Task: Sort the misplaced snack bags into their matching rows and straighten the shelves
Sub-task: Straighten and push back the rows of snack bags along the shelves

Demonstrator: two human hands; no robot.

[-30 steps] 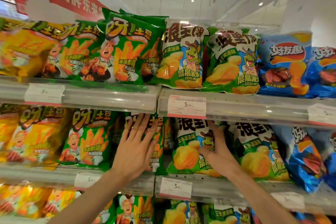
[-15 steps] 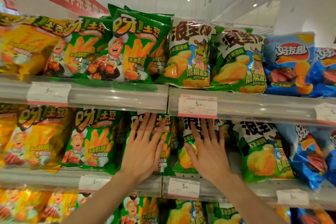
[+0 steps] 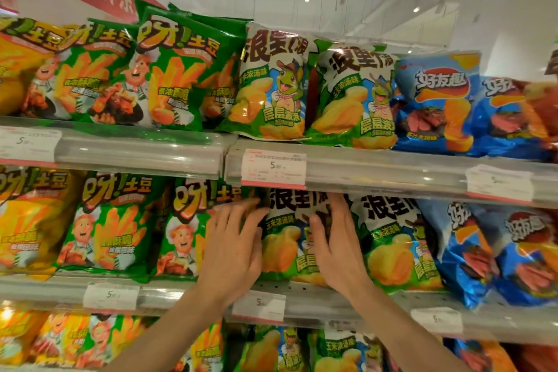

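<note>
On the middle shelf, the corn-soup chip bag [image 3: 287,238] stands upright just below the 5.90 price tag [image 3: 273,167], its long axis running top to bottom. Both hands frame this bag. The left hand [image 3: 232,248] lies flat with fingers spread, against the bag's left edge, where it meets the green fries bag [image 3: 184,229] to the left of the tag. The right hand [image 3: 335,248] presses open-palmed on the bag's right half, fingers together and pointing up toward the tag, thumb on the printed front. Neither hand is closed around anything; both rest as flat palms on packaging.

The bag sits between the two hands, so the relation that matters is sideways: the seam with the fries bag is under the left hand, and the seam with the neighbouring corn-soup bag [image 3: 392,244], right of the tag, lies just beyond the right hand. Judging from this, the step in hand is squaring the bag in its row, and a small sideways nudge or push back would likely come next, with the right hand better placed to steer it.
</note>
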